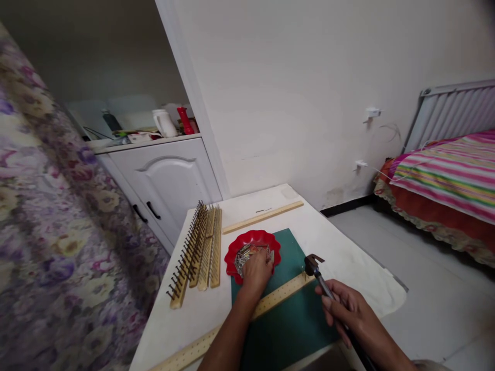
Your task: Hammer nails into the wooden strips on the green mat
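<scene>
My left hand (255,270) reaches into a red dish (252,242) of small metal nails, fingers curled down among them. Whether it holds one is hidden. My right hand (350,309) grips the handle of a small black hammer (314,265), whose head rests near the far end of a long wooden strip (278,294). That strip lies diagonally across a green cutting mat (288,322) on the white table (340,252).
Several wooden strips studded with nails (197,250) lie left of the dish. A bare strip (263,217) lies at the table's far side. A flowered curtain hangs at left, a white cabinet (166,175) stands behind, and a striped bed (444,180) is at right.
</scene>
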`<state>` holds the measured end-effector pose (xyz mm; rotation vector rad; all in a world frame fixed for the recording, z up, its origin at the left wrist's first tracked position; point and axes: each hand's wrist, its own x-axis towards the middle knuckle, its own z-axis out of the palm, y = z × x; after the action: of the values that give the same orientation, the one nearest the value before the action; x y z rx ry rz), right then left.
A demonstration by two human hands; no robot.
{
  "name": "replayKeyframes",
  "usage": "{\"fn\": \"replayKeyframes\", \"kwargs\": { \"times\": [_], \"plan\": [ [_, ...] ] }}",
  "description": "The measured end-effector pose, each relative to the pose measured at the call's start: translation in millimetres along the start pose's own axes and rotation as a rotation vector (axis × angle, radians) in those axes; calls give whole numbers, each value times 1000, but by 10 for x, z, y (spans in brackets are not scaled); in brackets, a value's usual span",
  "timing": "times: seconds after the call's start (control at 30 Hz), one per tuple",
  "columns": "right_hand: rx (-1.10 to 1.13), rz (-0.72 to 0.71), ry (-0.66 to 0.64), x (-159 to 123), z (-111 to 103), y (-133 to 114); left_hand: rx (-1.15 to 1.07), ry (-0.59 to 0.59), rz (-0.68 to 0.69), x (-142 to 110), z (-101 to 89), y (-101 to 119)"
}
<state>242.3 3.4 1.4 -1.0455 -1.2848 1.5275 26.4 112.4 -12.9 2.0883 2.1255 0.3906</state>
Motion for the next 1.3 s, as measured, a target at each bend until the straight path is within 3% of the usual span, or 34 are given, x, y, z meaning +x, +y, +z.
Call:
{"fn": "replayKeyframes", "kwargs": {
  "times": [0.27, 0.6, 0.83, 1.0, 1.13, 1.3],
  "plan": [
    [-9, -3, 5, -8, -33, 57, 59, -34, -20, 64, -5, 32],
    [3, -10, 20, 23, -18, 32, 80, 33, -15, -44, -81, 4],
    [19, -17, 25, 55, 28, 36, 30, 172, 114, -195, -142, 5],
    [24, -12, 32, 77, 62, 6, -32, 175, 138, -256, -143, -19],
    [27, -10, 44, 79, 74, 4, -95, 259, 202, -302, -156, -26],
    [28, -35, 105, 102, 81, 35, -190, 184, 376, -546, -96, 177]
  ]
}}
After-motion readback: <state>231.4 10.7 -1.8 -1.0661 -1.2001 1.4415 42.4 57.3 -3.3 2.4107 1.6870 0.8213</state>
